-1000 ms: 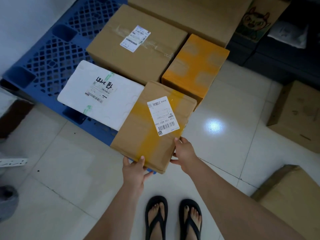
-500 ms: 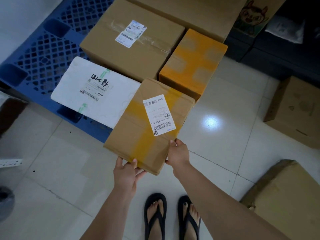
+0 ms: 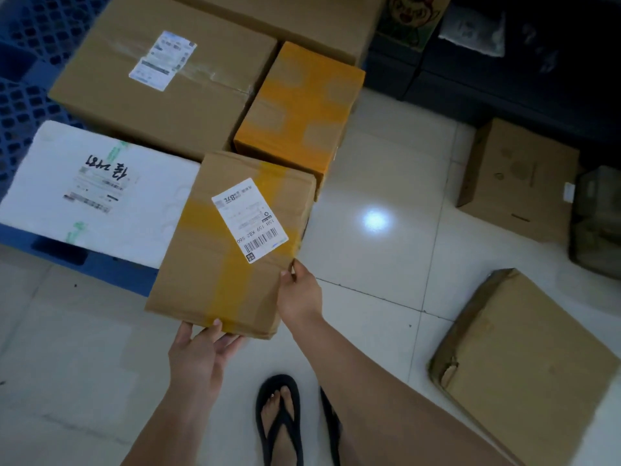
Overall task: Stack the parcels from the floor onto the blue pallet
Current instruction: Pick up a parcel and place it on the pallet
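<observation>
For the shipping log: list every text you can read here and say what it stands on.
"159 K02", mid number line, ends unclear: white label on the taped parcel; its other print is too small.
Black handwriting and a printed label on the white box: not legible.
Shipping label on the large brown box: blurred.

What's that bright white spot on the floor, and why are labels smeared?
Head view: the spot is reflected glare on glossy floor tile; the room is dim; motion blur smears the label on the white parcel; that on the taped parcel is sharper.
</observation>
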A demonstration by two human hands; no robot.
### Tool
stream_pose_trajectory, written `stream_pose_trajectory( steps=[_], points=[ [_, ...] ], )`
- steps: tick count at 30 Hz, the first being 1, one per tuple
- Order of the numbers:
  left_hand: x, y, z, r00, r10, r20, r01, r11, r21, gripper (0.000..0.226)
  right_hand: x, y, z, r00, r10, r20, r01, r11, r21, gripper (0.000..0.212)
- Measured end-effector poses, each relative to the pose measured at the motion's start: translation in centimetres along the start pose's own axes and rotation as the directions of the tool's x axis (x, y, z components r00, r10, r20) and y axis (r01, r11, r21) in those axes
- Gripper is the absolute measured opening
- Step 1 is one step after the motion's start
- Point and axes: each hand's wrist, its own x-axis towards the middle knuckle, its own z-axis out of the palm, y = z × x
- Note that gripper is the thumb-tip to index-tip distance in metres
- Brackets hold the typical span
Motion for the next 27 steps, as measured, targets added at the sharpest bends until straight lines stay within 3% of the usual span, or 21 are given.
stream_pose_trajectory(
  steps=[12,16,23,27],
  points=[
    [-0.2,0.7,1.9,0.998,0.064,-0.008,-0.062,0.989,0.133,0.050,-0.2,1.0,-1.4,0.997,0.043,-0.063,-0.045,0.999,-0.028,0.025],
    [0.9,0.8,3.1,0.997,0.025,-0.078,-0.016,0.992,0.122,0.049,1.0,-0.5,-2.1,0.999,-0.041,-0.009,0.041,0.997,-0.059,0.017],
    [1.8,1.1,3.9,0.991,-0.010,-0.134,0.028,0.991,0.133,0.050,2.3,-1.0,-2.4,1.000,-0.020,0.000,0.020,0.999,-0.042,0.020],
    [2.3,1.4,4.1,0.976,-0.093,-0.195,0.120,0.984,0.133,0.032,2.5,-1.2,-2.3,1.000,-0.023,-0.004,0.022,0.998,-0.063,0.021]
  ],
)
